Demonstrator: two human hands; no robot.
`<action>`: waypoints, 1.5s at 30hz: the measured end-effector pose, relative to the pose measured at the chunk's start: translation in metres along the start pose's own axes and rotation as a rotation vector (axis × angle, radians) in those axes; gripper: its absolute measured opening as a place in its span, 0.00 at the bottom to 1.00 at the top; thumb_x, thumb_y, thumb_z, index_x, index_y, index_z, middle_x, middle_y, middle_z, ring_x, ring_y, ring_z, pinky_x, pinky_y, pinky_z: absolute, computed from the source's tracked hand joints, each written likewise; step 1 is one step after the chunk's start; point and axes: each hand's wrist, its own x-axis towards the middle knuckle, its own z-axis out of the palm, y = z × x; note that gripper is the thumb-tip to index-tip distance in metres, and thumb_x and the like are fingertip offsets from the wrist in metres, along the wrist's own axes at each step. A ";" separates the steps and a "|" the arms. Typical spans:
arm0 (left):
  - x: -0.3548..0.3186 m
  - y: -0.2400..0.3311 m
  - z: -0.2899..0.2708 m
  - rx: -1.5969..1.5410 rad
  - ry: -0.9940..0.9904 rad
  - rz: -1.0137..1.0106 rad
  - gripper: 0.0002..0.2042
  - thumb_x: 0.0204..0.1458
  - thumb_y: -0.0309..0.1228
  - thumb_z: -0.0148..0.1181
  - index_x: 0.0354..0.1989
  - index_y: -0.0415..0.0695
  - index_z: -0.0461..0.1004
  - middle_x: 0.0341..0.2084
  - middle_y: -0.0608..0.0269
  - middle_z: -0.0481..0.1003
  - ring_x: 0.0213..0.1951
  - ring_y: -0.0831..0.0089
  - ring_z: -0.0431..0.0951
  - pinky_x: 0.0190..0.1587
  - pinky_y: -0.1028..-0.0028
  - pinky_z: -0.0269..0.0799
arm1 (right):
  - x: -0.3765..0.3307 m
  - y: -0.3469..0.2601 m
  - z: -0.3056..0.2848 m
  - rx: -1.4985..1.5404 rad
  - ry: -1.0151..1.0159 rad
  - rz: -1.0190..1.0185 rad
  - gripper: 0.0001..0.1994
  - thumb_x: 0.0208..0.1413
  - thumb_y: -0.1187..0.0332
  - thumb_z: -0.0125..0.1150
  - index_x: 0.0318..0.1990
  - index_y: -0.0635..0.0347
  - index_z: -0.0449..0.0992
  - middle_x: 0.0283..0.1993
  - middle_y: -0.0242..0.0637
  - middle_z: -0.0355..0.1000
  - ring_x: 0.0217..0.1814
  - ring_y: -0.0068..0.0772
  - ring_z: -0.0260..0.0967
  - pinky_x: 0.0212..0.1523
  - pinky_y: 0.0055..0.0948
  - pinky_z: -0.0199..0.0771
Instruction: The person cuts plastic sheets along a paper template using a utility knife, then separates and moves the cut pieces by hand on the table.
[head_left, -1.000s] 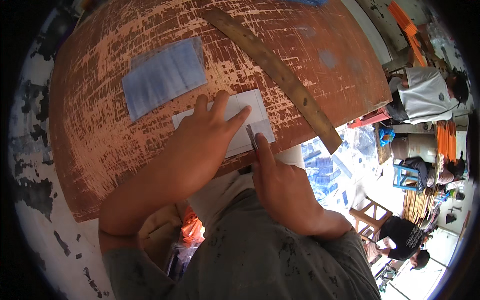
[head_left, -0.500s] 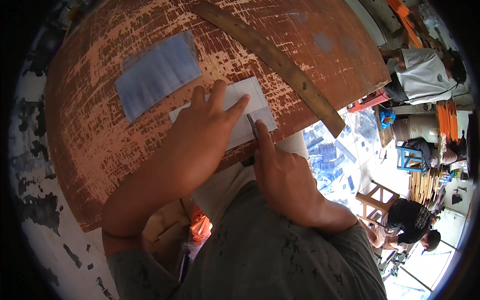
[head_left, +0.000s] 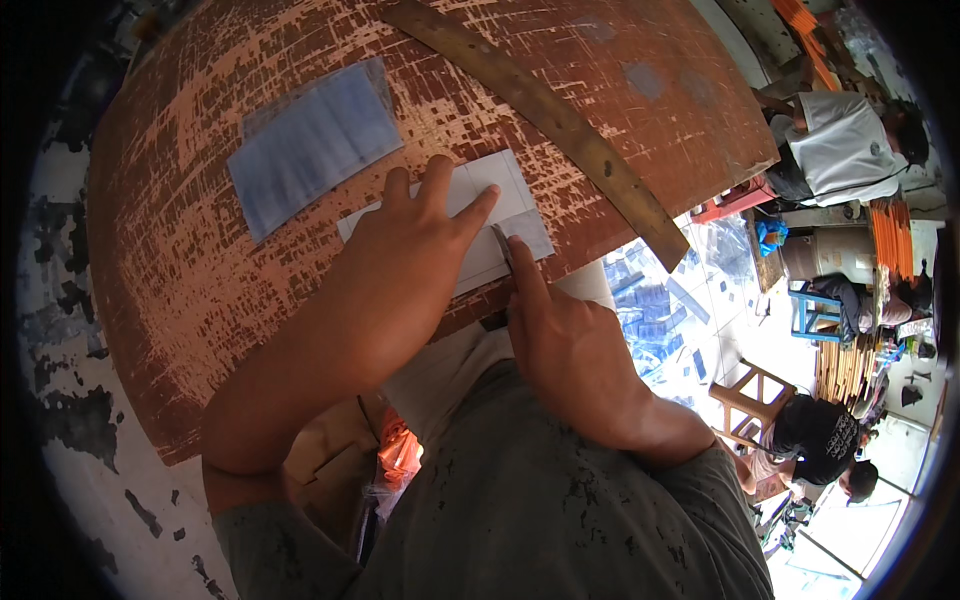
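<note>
A pale rectangular sheet [head_left: 520, 190] with thin ruled lines lies at the table's near edge; its right end looks greyer. My left hand [head_left: 405, 245] presses on it with the fingers spread, the thumb pointing right, and holds nothing. With my index finger stretched along it, my right hand [head_left: 570, 350] grips a slim dark knife [head_left: 505, 243] whose tip rests on the sheet, just right of my left thumb. Most of the knife's handle is hidden in my palm. Beyond my left hand lies a stack of bluish clear plastic sheets [head_left: 315, 145].
A long brown metal strip [head_left: 560, 125] lies across the scored brown tabletop [head_left: 180, 270]. Plastic scraps [head_left: 645, 320] litter the floor at right. Two people, one in a white shirt [head_left: 845, 150] and one in a black shirt [head_left: 818, 435], sit off to the right, near a wooden stool [head_left: 750, 400].
Both hands stay nearly in place on the sheet, with the knife still in my right hand. The whole view has shifted very slightly.
</note>
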 end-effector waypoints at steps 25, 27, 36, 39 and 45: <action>0.002 -0.001 0.004 0.085 -0.022 -0.027 0.38 0.56 0.17 0.72 0.78 0.46 0.74 0.67 0.46 0.68 0.61 0.45 0.75 0.62 0.55 0.83 | -0.011 -0.007 -0.018 -0.185 -0.143 -0.047 0.34 0.62 0.75 0.60 0.75 0.88 0.64 0.25 0.51 0.81 0.26 0.51 0.85 0.29 0.44 0.85; 0.002 -0.003 0.006 0.084 -0.022 -0.028 0.38 0.56 0.17 0.72 0.78 0.47 0.73 0.68 0.46 0.68 0.61 0.45 0.75 0.63 0.55 0.83 | -0.015 -0.007 -0.020 -0.177 -0.167 -0.034 0.35 0.62 0.75 0.60 0.76 0.88 0.63 0.25 0.51 0.81 0.27 0.51 0.86 0.29 0.45 0.85; 0.003 -0.001 0.005 0.089 -0.047 -0.058 0.38 0.58 0.18 0.72 0.80 0.50 0.72 0.71 0.47 0.66 0.67 0.44 0.73 0.67 0.54 0.82 | -0.027 -0.008 -0.026 -0.202 -0.287 0.017 0.37 0.64 0.75 0.59 0.79 0.87 0.59 0.28 0.51 0.83 0.29 0.52 0.86 0.31 0.46 0.86; 0.001 -0.004 0.006 0.083 -0.036 -0.048 0.39 0.58 0.18 0.72 0.80 0.51 0.72 0.71 0.47 0.67 0.68 0.45 0.73 0.68 0.54 0.81 | -0.031 0.005 -0.034 -0.156 -0.283 -0.014 0.37 0.65 0.73 0.61 0.81 0.77 0.61 0.30 0.50 0.83 0.31 0.53 0.86 0.33 0.48 0.86; 0.003 -0.006 0.003 0.007 -0.048 -0.059 0.39 0.56 0.19 0.73 0.79 0.51 0.73 0.71 0.50 0.68 0.70 0.48 0.71 0.73 0.54 0.77 | -0.019 0.022 -0.038 0.022 -0.169 -0.242 0.31 0.70 0.66 0.66 0.78 0.55 0.68 0.34 0.51 0.86 0.34 0.61 0.85 0.38 0.58 0.85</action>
